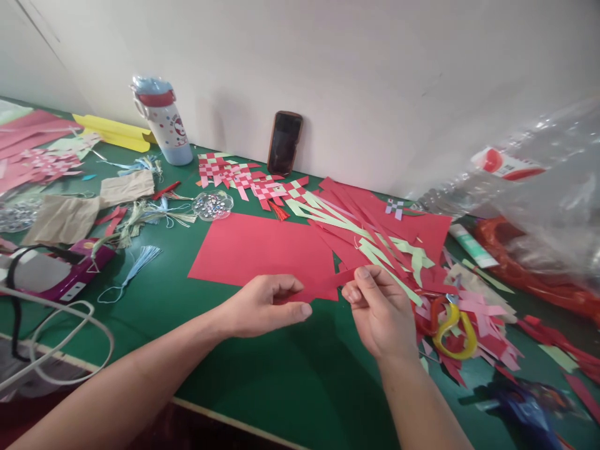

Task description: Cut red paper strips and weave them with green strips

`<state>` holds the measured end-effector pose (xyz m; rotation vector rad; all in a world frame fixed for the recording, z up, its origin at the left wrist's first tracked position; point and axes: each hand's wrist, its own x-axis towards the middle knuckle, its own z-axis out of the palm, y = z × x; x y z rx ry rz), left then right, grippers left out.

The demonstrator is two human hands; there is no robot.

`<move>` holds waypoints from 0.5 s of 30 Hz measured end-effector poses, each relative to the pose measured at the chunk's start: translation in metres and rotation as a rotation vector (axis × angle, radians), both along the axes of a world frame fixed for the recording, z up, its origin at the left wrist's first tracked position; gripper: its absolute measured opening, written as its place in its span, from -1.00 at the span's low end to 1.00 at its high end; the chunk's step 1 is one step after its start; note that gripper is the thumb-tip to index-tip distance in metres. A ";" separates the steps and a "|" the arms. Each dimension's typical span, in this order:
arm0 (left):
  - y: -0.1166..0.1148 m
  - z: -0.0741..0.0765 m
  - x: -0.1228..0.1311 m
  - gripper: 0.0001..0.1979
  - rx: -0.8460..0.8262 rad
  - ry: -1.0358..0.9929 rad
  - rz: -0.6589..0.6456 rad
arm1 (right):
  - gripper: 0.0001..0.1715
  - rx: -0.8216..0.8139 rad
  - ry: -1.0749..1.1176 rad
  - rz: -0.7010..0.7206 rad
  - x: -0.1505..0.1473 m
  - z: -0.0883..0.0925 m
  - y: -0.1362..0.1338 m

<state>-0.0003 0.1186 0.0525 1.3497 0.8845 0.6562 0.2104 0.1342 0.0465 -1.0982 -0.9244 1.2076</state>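
A narrow red paper strip [330,287] stretches between my two hands above the green table. My right hand [382,312] pinches its right end between thumb and fingertips. The strip's other end runs into the curled fingers of my left hand [265,306], whose thumb points to the right; the exact grip there is partly hidden. Just behind the hands a red paper sheet [262,250] lies flat. Pale green paper strips [337,215] and more red strips lie in a loose pile beyond my right hand. Yellow-handled scissors [454,334] rest to its right among paper scraps.
Woven red checkered pieces [253,180], a phone [285,142] and a bottle [166,125] stand or lie along the wall. Tassels [140,259], a dish of beads [212,205] and a purple device [77,272] with cables are left. Plastic bags [539,206] crowd the right.
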 end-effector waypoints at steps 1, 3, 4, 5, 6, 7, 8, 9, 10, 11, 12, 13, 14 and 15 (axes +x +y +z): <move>0.000 0.000 0.000 -0.70 -0.024 -0.018 -0.022 | -0.62 -0.010 -0.030 0.020 -0.001 -0.002 -0.002; 0.000 -0.001 0.002 -0.66 -0.097 -0.039 -0.050 | -0.62 -0.025 -0.099 0.058 -0.003 -0.007 -0.006; 0.000 -0.001 0.003 -0.65 -0.129 -0.033 -0.056 | -0.63 -0.032 -0.134 0.078 -0.004 -0.009 -0.008; 0.000 -0.002 0.004 -0.65 -0.153 -0.016 -0.059 | -0.62 -0.036 -0.166 0.097 -0.005 -0.010 -0.010; -0.001 -0.002 0.005 -0.67 -0.157 0.013 -0.063 | -0.63 -0.038 -0.193 0.112 -0.006 -0.012 -0.011; -0.001 -0.003 0.006 -0.71 -0.143 0.051 -0.068 | -0.63 -0.035 -0.216 0.119 -0.006 -0.013 -0.013; -0.002 -0.004 0.006 -0.73 -0.115 0.087 -0.070 | -0.63 -0.030 -0.235 0.119 -0.006 -0.013 -0.013; -0.002 -0.005 0.007 -0.75 -0.082 0.119 -0.071 | -0.63 -0.022 -0.254 0.114 -0.007 -0.013 -0.014; -0.002 -0.006 0.007 -0.74 -0.050 0.145 -0.068 | -0.64 -0.011 -0.271 0.105 -0.007 -0.013 -0.014; -0.002 -0.008 0.006 -0.73 -0.025 0.164 -0.062 | -0.65 0.000 -0.284 0.096 -0.007 -0.013 -0.014; -0.002 -0.009 0.006 -0.72 -0.007 0.175 -0.053 | -0.66 0.011 -0.294 0.090 -0.007 -0.012 -0.014; -0.002 -0.011 0.006 -0.72 0.004 0.182 -0.044 | -0.66 0.023 -0.301 0.084 -0.008 -0.012 -0.013; -0.002 -0.012 0.006 -0.71 0.015 0.189 -0.037 | -0.67 0.034 -0.304 0.082 -0.008 -0.012 -0.013; -0.002 -0.012 0.006 -0.70 0.024 0.197 -0.029 | -0.68 0.045 -0.305 0.079 -0.008 -0.011 -0.013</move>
